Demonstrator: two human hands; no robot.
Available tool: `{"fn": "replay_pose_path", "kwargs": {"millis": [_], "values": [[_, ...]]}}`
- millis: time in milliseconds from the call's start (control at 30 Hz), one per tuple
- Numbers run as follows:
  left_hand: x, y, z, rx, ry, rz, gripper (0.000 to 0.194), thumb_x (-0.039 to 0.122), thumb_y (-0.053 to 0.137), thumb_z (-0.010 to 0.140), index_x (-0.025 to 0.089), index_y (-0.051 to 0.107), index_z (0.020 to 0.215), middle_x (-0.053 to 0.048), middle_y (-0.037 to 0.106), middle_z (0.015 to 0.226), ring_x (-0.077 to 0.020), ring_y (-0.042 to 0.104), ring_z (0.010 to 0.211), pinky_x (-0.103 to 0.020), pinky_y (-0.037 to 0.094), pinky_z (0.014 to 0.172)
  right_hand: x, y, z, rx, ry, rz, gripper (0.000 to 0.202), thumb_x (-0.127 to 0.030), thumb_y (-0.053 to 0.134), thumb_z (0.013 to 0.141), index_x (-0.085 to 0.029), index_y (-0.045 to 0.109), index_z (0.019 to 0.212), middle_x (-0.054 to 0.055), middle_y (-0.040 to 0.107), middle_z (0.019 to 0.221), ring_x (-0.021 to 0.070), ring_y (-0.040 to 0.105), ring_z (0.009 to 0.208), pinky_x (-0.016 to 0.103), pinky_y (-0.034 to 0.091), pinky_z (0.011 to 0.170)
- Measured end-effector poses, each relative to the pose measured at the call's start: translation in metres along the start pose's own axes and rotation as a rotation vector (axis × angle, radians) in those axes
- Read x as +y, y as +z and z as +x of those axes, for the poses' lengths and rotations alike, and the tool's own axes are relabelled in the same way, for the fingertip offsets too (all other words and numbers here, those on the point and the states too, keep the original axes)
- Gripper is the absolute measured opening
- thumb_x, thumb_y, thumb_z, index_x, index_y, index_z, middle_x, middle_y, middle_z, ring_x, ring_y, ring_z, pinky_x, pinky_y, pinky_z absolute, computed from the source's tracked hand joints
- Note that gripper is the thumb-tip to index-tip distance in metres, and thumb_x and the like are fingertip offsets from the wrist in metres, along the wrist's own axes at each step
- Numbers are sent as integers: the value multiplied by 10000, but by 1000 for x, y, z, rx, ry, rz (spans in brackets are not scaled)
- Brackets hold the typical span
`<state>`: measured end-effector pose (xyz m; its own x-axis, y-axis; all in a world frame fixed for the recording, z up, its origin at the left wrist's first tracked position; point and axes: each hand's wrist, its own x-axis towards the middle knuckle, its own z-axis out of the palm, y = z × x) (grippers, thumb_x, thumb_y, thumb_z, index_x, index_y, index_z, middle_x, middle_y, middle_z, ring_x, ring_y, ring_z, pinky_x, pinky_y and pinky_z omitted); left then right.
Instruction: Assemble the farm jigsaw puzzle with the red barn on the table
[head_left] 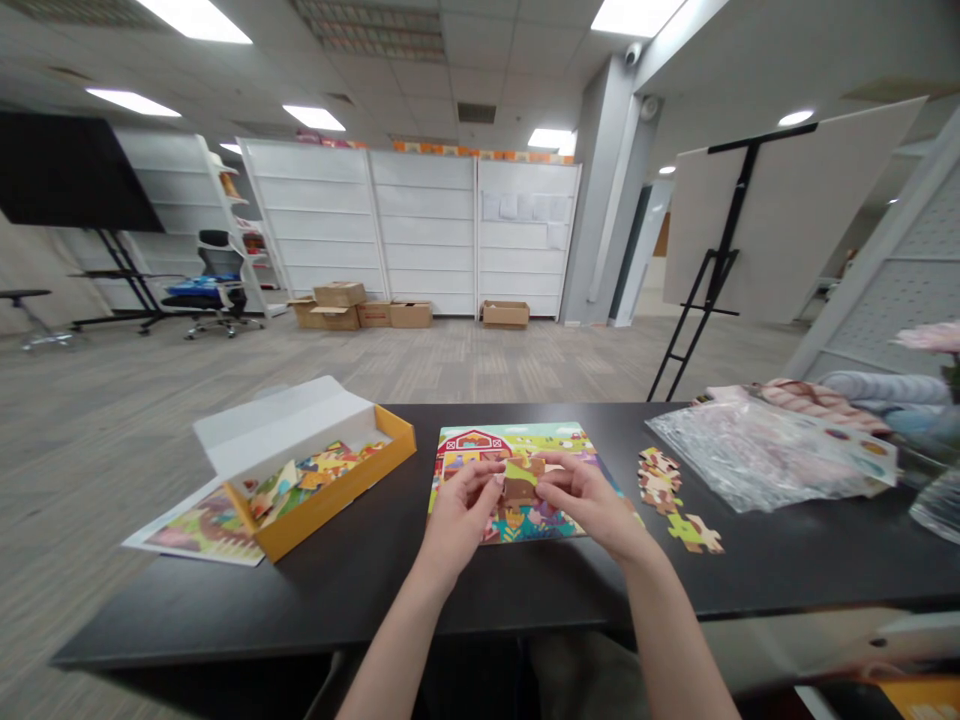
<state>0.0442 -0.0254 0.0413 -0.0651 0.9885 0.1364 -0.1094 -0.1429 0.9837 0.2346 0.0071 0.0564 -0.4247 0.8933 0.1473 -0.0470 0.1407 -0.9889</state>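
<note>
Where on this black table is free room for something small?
Bare tabletop lies front left, between the yellow box and near edge, and continues, narrowing, between box and puzzle board. At right, another patch lies between the loose pieces and near edge. It is crowded over the board, where the left hand and right hand are, and far right, around the plastic bag.

Held puzzle part brown and green; box yellow, white inside; tabletop black.
</note>
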Motion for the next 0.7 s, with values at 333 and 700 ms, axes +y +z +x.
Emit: {"fn": "replay_pose_path", "kwargs": {"millis": [333, 700], "values": [[-5, -3, 2, 33, 14, -13, 379, 457, 789, 735, 158, 704, 952, -65, 762, 869, -191, 718, 792, -257, 569, 684, 9, 2, 3, -19, 28, -48, 476, -468, 755, 794, -201, 561, 1137, -36, 676, 704, 129, 633, 628, 259, 479, 626], [2, -16, 4, 183, 43, 24, 384, 451, 779, 734, 146, 708, 957, -94, 777, 910, -220, 740, 858, -262, 573, 696, 9, 26, -2, -477, 255, -195, 326, -457, 672, 850, -169, 618, 993, 33, 727, 786, 107, 636, 552, 203, 444, 492]]}}
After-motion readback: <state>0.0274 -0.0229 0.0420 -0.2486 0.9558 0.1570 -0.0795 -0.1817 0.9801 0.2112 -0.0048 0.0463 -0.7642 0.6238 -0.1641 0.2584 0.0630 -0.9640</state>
